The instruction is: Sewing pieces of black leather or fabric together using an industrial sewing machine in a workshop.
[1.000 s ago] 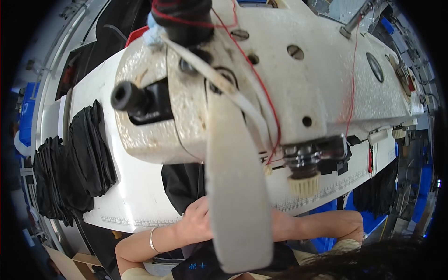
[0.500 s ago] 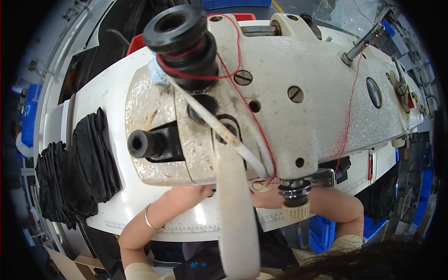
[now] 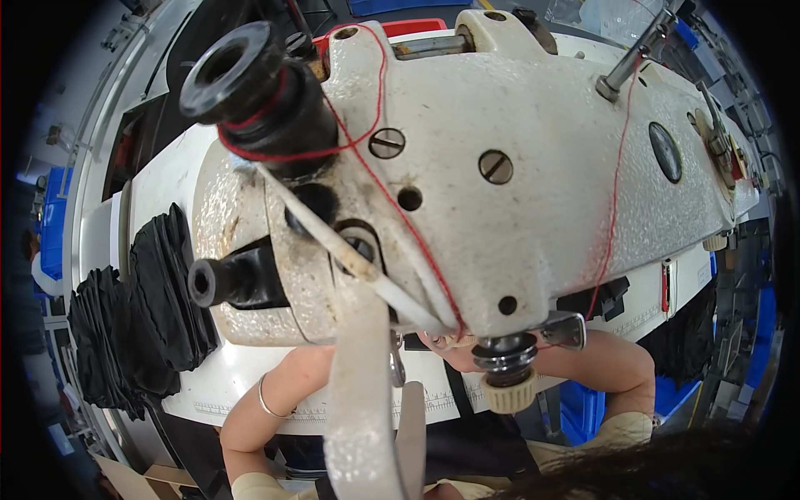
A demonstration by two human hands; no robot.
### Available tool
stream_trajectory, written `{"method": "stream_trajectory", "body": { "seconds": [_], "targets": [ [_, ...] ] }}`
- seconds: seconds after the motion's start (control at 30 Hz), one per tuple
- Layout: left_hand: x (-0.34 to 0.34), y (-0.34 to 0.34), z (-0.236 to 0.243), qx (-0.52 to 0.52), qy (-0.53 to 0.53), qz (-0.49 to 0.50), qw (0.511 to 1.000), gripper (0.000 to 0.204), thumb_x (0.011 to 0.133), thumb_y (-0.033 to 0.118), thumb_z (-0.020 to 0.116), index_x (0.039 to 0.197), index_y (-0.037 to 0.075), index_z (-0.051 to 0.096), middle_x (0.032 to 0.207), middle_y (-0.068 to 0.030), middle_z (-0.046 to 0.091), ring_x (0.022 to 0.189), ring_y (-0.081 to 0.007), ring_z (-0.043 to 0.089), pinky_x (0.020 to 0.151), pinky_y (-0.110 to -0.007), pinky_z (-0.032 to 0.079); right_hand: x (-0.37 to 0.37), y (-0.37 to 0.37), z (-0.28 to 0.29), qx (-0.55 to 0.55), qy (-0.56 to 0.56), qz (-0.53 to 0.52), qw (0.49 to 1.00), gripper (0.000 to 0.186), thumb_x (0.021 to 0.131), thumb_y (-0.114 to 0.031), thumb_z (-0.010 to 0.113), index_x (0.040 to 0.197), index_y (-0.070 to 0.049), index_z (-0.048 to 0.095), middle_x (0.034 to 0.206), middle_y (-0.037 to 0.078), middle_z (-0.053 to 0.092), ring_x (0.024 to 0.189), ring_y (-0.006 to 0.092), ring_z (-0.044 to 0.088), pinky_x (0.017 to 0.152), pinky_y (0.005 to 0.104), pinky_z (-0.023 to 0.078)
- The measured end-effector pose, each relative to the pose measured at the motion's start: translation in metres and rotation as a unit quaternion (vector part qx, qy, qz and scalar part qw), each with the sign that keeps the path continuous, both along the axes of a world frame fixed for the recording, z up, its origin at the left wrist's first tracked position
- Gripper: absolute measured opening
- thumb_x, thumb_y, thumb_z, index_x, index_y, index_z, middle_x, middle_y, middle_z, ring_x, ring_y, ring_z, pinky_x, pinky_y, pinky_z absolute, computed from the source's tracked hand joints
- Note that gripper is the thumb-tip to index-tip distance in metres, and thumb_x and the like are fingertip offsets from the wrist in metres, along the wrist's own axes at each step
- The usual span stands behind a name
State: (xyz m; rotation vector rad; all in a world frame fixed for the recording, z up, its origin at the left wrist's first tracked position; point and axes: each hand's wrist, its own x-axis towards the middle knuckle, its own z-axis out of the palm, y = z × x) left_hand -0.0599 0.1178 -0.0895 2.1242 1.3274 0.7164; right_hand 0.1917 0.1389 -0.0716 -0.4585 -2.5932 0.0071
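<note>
A white sewing machine head [image 3: 575, 192] fills the middle of the view and covers most of both hands. My left hand [image 3: 315, 364] reaches in under its left end; only the back of the hand near the wrist shows, with a bangle on the forearm. Below the machine's lower edge, part of my right hand [image 3: 454, 357] is visible beside the tension knob [image 3: 508, 390]. The fingers of both hands are hidden, and so is whatever they touch. A narrow black strip [image 3: 457, 390] hangs over the table edge by my right hand. Red thread [image 3: 411, 218] runs down the machine's face.
Stacks of folded black fabric [image 3: 167, 287] lie on the left of the white table [image 3: 242, 379], which has a ruler along its near edge. More black fabric [image 3: 679, 350] hangs at the right. Blue bins [image 3: 581, 412] stand below the table. A pale lever [image 3: 360, 408] juts toward me.
The view has shifted, so the machine sits further left in it. Less of my left hand shows past the machine's edge, and a second pale blade-like part appears beside the lever.
</note>
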Motion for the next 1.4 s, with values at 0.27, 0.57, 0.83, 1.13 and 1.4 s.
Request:
{"method": "stream_trajectory", "body": {
  "seconds": [0.27,0.57,0.83,1.13,1.4],
  "targets": [
    [0.006,-0.001,0.0,0.09,0.057,-0.039,0.993,0.045,0.074,0.017,0.069,0.118,0.013,0.061,0.105,-0.0126,0.064,0.083,-0.0297,0.065,0.067,-0.037,0.054,0.0,-0.001,0.0,0.022,-0.015,-0.012,1.0,0.012,0.057,-0.017,0.059,0.061,-0.008,0.053,0.088,0.01,0.064,0.09,0.0206,0.058,0.074,0.0301,0.049],
    [0.002,-0.007,0.016,0.066,0.005,-0.147,0.987,0.04,0.072,0.007,0.068,0.112,0.006,0.064,0.097,-0.0146,0.065,0.078,-0.0301,0.066,0.062,-0.039,0.053,-0.006,0.001,0.005,-0.522,0.254,-0.139,0.803,0.027,0.091,-0.025,0.056,0.079,-0.001,0.054,0.084,0.012,0.061,0.065,0.0234,0.058,0.062,0.0287,0.047],
    [0.01,-0.001,0.015,0.079,0.144,-0.097,0.982,0.031,0.076,-0.005,0.064,0.106,0.004,0.065,0.101,-0.0125,0.065,0.088,-0.0219,0.065,0.07,-0.031,0.054,-0.005,0.01,0.004,-0.4,0.123,-0.133,0.899,0.017,0.082,-0.018,0.062,0.081,-0.003,0.055,0.079,0.01,0.056,0.069,0.0223,0.054,0.063,0.0338,0.044],
    [0.012,0.017,0.021,0.109,0.096,-0.114,0.983,0.033,0.056,0.005,0.07,0.089,0.002,0.066,0.073,-0.0113,0.06,0.069,-0.0295,0.062,0.064,-0.043,0.05,-0.001,0.011,0.001,0.021,-0.044,-0.041,0.998,0.023,0.059,-0.011,0.062,0.079,-0.001,0.063,0.087,0.01,0.059,0.085,0.0262,0.057,0.075,0.0375,0.05],
    [0.013,0.025,0.032,0.18,0.046,0.025,0.982,0.017,0.075,0.005,0.065,0.09,-0.001,0.067,0.082,-0.0132,0.064,0.079,-0.0318,0.061,0.075,-0.043,0.048,-0.01,0.027,-0.024,0.09,-0.087,-0.069,0.99,0.012,0.067,-0.01,0.062,0.074,-0.002,0.067,0.075,0.009,0.055,0.079,0.0235,0.055,0.062,0.035,0.046]
  ]
}}
